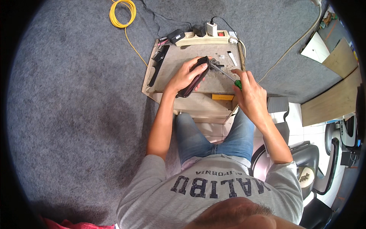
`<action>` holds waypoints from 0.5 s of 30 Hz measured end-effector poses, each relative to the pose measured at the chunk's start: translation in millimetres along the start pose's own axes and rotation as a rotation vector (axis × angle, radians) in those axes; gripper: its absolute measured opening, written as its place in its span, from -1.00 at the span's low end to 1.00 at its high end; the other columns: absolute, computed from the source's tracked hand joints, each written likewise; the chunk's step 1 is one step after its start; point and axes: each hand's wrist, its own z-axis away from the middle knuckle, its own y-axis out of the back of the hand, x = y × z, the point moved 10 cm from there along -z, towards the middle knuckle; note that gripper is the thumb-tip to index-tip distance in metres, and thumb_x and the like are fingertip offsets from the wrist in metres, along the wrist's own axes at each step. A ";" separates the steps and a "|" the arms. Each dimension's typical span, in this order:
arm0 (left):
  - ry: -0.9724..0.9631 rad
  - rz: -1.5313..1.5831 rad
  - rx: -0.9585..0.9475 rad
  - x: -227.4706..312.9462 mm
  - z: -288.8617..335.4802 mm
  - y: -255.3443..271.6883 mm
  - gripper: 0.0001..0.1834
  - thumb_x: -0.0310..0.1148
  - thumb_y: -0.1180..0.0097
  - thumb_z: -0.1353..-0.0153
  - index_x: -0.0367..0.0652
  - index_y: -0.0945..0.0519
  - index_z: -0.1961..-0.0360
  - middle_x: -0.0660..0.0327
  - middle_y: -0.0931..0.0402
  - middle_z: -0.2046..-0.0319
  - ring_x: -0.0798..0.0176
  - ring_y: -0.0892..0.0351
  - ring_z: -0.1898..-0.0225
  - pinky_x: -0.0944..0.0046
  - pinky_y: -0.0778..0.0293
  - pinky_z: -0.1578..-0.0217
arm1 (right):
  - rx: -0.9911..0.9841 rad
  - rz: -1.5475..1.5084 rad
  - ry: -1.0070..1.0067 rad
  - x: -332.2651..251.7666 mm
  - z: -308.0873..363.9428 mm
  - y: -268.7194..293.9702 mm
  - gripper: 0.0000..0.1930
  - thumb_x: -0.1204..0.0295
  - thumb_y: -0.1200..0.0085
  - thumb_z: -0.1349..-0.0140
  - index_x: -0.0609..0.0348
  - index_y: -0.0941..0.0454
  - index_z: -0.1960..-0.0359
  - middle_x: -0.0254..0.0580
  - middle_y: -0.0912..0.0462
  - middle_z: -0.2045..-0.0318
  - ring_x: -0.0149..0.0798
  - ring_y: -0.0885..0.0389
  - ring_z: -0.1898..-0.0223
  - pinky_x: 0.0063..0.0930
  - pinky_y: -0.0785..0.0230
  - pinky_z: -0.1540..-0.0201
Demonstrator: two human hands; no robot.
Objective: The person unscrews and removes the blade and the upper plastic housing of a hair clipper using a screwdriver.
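Note:
My left hand (187,75) is closed round a dark, elongated casing (195,81), tilted over the wooden stand (172,58). What the casing belongs to I cannot make out. My right hand (250,91) grips the green handle of a screwdriver (238,83), whose metal shaft points left toward the casing's upper end. Around the shaft's tip lie small dark parts (215,63) on the stand. A white-handled brush (232,58) rests farther right, with a small clear piece (222,57) beside it. Along the stand's left edge lies a long black strip (159,66).
A power strip (201,39) with a white charger (211,29) and black adapters (176,36) runs along the stand's far edge. Coiled yellow cable (122,13) lies on the grey carpet (87,76). A yellow box (222,97) sits below the stand's top. Chairs (305,156) stand at right.

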 end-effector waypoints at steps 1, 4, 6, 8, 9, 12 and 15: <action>-0.018 0.019 -0.013 0.3 -0.9 0.0 -0.50 -0.03 -0.11 -0.61 0.03 -0.59 -0.44 0.26 -0.58 0.45 0.45 -0.56 0.65 0.39 -0.51 0.64 | -0.001 -0.001 -0.001 -0.8 -0.6 -2.9 -0.52 0.49 -0.23 -0.41 0.03 -0.42 -0.33 0.06 -0.73 0.03 0.16 -0.79 0.15 0.05 -0.63 0.18; -0.004 0.031 -0.020 -1.7 -3.1 -0.5 -0.49 -0.01 -0.13 -0.60 0.04 -0.59 -0.44 0.26 -0.58 0.45 0.44 -0.57 0.64 0.39 -0.52 0.64 | 0.073 -0.059 -0.076 6.6 -6.2 0.7 -0.46 0.47 -0.22 -0.41 0.12 -0.36 -0.39 0.08 -0.74 0.11 0.19 -0.80 0.13 0.06 -0.64 0.17; -0.004 0.035 -0.019 -1.4 -2.9 -0.2 -0.49 -0.02 -0.13 -0.60 0.04 -0.59 -0.44 0.26 -0.59 0.45 0.44 -0.57 0.65 0.40 -0.51 0.64 | -0.080 0.005 -0.215 17.9 -8.0 -9.0 -0.40 0.46 -0.21 -0.40 0.21 -0.28 -0.43 0.09 -0.75 0.18 0.18 -0.80 0.10 0.08 -0.64 0.15; -0.004 0.040 -0.022 -1.3 -1.9 -0.3 -0.49 -0.02 -0.13 -0.60 0.04 -0.59 -0.44 0.26 -0.59 0.45 0.44 -0.57 0.65 0.40 -0.51 0.64 | -0.022 -0.003 -0.132 13.8 -6.8 -5.3 -0.39 0.47 -0.22 -0.40 0.16 -0.28 -0.44 0.07 -0.75 0.21 0.18 -0.81 0.12 0.08 -0.64 0.16; 0.005 0.044 -0.022 -2.0 -1.4 0.1 -0.49 -0.02 -0.14 -0.60 0.04 -0.59 -0.44 0.26 -0.59 0.45 0.44 -0.57 0.64 0.40 -0.51 0.64 | 0.037 -0.014 -0.050 7.7 -5.9 0.3 -0.37 0.48 -0.22 -0.39 0.11 -0.28 -0.45 0.06 -0.75 0.24 0.17 -0.81 0.13 0.08 -0.64 0.17; 0.009 0.049 -0.025 -1.5 -0.6 -0.6 -0.49 -0.03 -0.14 -0.59 0.04 -0.59 -0.44 0.26 -0.60 0.45 0.45 -0.56 0.64 0.41 -0.51 0.63 | -0.018 -0.017 -0.024 2.0 -4.0 9.0 -0.34 0.51 -0.24 -0.36 -0.02 -0.28 -0.47 0.07 -0.75 0.23 0.18 -0.81 0.16 0.10 -0.66 0.19; 0.006 0.060 -0.036 -1.2 -0.5 -1.1 -0.49 -0.04 -0.14 -0.59 0.04 -0.59 -0.45 0.25 -0.61 0.44 0.46 -0.56 0.63 0.41 -0.51 0.63 | -0.034 -0.010 0.057 -2.5 -6.6 5.3 -0.30 0.51 -0.26 -0.34 -0.12 -0.28 -0.49 0.05 -0.74 0.23 0.22 -0.81 0.22 0.10 -0.67 0.22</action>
